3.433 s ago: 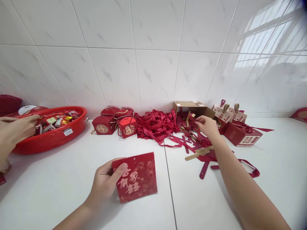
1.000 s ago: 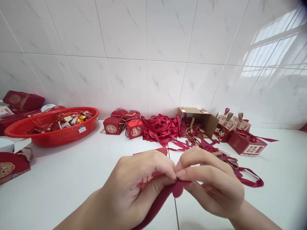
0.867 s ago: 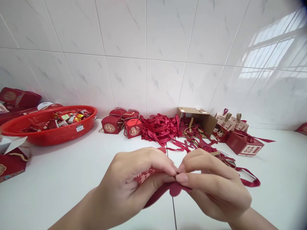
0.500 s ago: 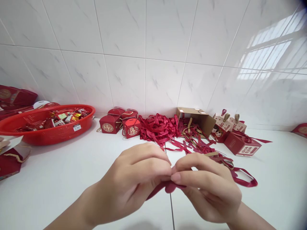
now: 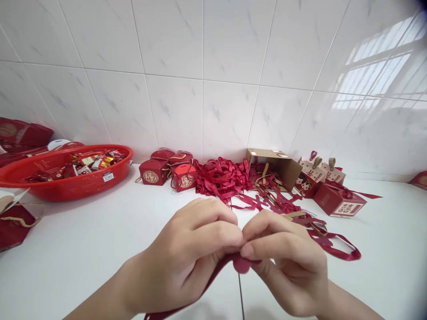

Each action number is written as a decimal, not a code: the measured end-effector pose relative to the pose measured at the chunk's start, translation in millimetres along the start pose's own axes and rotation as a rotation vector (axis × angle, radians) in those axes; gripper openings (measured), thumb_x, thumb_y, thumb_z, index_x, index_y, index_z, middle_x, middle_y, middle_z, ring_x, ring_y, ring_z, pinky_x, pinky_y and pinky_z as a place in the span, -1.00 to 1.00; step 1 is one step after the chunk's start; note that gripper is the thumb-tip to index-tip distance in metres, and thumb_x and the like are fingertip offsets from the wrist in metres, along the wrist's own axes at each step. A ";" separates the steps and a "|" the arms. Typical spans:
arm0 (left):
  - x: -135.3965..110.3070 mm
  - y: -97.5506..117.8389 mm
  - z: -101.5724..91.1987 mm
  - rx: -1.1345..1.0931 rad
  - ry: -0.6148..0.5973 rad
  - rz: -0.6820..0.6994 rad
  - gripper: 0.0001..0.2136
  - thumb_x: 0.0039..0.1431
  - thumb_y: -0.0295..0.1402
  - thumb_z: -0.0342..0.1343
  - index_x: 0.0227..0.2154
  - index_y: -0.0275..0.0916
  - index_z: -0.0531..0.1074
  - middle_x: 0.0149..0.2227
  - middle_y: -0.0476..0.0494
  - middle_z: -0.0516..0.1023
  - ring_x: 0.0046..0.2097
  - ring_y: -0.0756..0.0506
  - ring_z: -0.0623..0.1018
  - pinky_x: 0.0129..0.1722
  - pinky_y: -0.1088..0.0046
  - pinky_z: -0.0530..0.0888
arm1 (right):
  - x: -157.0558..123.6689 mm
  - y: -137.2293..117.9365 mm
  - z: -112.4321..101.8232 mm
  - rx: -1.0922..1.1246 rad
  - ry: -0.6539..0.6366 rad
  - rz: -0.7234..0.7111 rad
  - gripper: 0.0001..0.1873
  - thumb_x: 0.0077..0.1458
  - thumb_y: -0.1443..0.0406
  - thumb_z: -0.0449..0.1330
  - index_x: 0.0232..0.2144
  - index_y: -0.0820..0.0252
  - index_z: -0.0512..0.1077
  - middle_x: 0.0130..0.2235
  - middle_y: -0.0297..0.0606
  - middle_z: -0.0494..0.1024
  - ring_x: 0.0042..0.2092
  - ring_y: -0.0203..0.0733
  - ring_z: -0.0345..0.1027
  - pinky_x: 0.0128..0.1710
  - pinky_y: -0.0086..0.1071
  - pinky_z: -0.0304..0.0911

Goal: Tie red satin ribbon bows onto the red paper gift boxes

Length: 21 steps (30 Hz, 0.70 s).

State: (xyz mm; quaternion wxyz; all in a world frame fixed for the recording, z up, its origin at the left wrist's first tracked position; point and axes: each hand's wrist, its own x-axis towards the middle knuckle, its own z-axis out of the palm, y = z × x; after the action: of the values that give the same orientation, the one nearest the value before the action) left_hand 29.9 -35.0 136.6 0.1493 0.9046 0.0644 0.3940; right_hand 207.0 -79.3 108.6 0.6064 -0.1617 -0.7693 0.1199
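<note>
Pinching near 6 o'clock of view: left hand point(image 5: 187, 258) curled round flat dark-red card point(image 5: 214, 275), right hand point(image 5: 290, 262) squeezing maroon round-tipped strip point(image 5: 241, 265) at card's edge. Right hand, seconds ago at loose maroon-and-tan strip pile point(image 5: 279, 202) (1 o'clock from hands), now meets left. Card's printed face, visible one second ago, now hidden. Work seems centred where strip meets card; whether strip passes through, cannot tell.

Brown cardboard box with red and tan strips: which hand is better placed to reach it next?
Probably the right hand: it is nearer the brown cardboard box, while the left hand sits farther left. Both hold dark red, flat pieces.
</note>
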 end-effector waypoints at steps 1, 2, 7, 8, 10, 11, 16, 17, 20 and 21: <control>0.1 -0.1 0.8 0.015 0.021 0.003 -0.77 0.13 -0.67 -0.08 -0.34 -0.20 0.35 -0.37 -0.08 0.40 -0.37 0.00 0.41 -0.32 0.46 0.41 | -0.3 0.9 1.0 0.002 0.010 0.000 -0.73 0.04 0.59 0.09 -0.25 0.26 0.45 -0.33 -0.20 0.45 -0.40 -0.34 0.40 -0.46 -0.49 0.40; 0.5 -0.4 1.3 0.024 0.035 0.006 -0.77 0.13 -0.67 -0.07 -0.34 -0.21 0.35 -0.36 -0.09 0.40 -0.36 0.00 0.41 -0.31 0.46 0.41 | -0.5 1.8 1.6 0.002 0.017 -0.002 -0.71 0.02 0.60 0.09 -0.25 0.27 0.46 -0.33 -0.20 0.45 -0.40 -0.34 0.41 -0.46 -0.49 0.40; 2.2 -9.5 -7.6 -0.095 -0.045 -0.034 -0.83 0.18 -0.60 -0.03 -0.25 -0.22 0.34 -0.32 -0.09 0.46 -0.29 -0.01 0.45 -0.26 0.49 0.43 | 1.6 1.4 -6.4 -0.034 -0.049 -0.005 -0.74 0.00 0.60 0.11 -0.28 0.30 0.46 -0.35 -0.18 0.48 -0.36 -0.30 0.40 -0.42 -0.45 0.40; 1.5 -13.4 -11.6 -0.107 -0.063 -0.079 -0.82 0.21 -0.56 -0.03 -0.17 -0.21 0.33 -0.29 -0.09 0.47 -0.25 -0.02 0.46 -0.22 0.49 0.43 | 2.2 0.4 -9.9 -0.045 -0.079 0.000 -0.73 0.00 0.61 0.10 -0.28 0.30 0.46 -0.34 -0.18 0.48 -0.36 -0.30 0.40 -0.42 -0.46 0.39; -1.2 -22.8 -20.7 -0.053 -0.081 -0.217 -0.73 0.26 -0.46 -0.04 0.01 -0.18 0.24 -0.17 -0.13 0.48 -0.14 -0.04 0.47 -0.12 0.46 0.42 | 3.2 -2.0 -17.4 -0.056 -0.112 0.022 -0.69 0.00 0.62 0.09 -0.25 0.29 0.46 -0.32 -0.19 0.48 -0.36 -0.31 0.39 -0.43 -0.46 0.37; -3.2 -28.0 -25.0 0.013 -0.093 -0.302 -0.68 0.28 -0.39 -0.04 0.08 -0.17 0.20 -0.08 -0.16 0.46 -0.06 -0.07 0.45 -0.08 0.44 0.40 | 3.5 -3.1 -20.8 -0.057 -0.108 0.031 -0.68 -0.01 0.63 0.09 -0.24 0.28 0.45 -0.32 -0.19 0.48 -0.36 -0.31 0.39 -0.44 -0.45 0.37; -11.8 -54.9 -33.3 0.324 -0.469 -0.706 -0.57 0.06 -0.06 0.13 -0.06 -0.17 0.38 -0.11 -0.17 0.51 -0.17 -0.18 0.51 -0.37 0.45 0.39 | 4.2 -6.6 -29.3 -0.047 -0.056 0.091 -0.66 0.01 0.61 0.11 -0.22 0.19 0.46 -0.34 -0.24 0.48 -0.35 -0.27 0.37 -0.44 -0.40 0.34; -12.2 -59.6 -31.9 0.331 -0.569 -0.773 -0.66 0.05 -0.08 0.12 -0.20 -0.18 0.44 -0.25 -0.12 0.54 -0.32 -0.14 0.51 -0.48 0.48 0.34 | 4.0 -6.7 -29.3 -0.037 -0.067 0.108 -0.67 0.02 0.60 0.12 -0.22 0.18 0.46 -0.35 -0.25 0.49 -0.36 -0.27 0.37 -0.45 -0.40 0.34; -9.5 -68.8 -26.0 0.333 -0.673 -0.827 -0.82 0.08 -0.27 0.04 -0.55 -0.22 0.38 -0.55 -0.01 0.45 -0.56 -0.02 0.35 -0.62 0.50 0.15 | 3.0 -4.7 -27.7 -0.033 -0.140 0.142 -0.70 0.04 0.56 0.14 -0.23 0.15 0.46 -0.36 -0.26 0.50 -0.36 -0.25 0.37 -0.41 -0.36 0.33; -7.6 -69.4 -24.6 0.345 -0.639 -0.788 -0.83 0.07 -0.34 0.03 -0.60 -0.22 0.36 -0.58 0.01 0.42 -0.57 -0.01 0.33 -0.62 0.50 0.14 | 2.6 -2.9 -26.9 -0.053 -0.159 0.156 -0.71 0.05 0.55 0.15 -0.24 0.13 0.47 -0.35 -0.26 0.49 -0.33 -0.24 0.37 -0.37 -0.34 0.34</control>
State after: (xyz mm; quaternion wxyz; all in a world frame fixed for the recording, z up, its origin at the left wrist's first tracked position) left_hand 6.8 34.3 124.9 0.1475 0.8982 0.4142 -0.0034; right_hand 232.3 -81.2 118.4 0.5277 -0.2271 -0.8030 0.1587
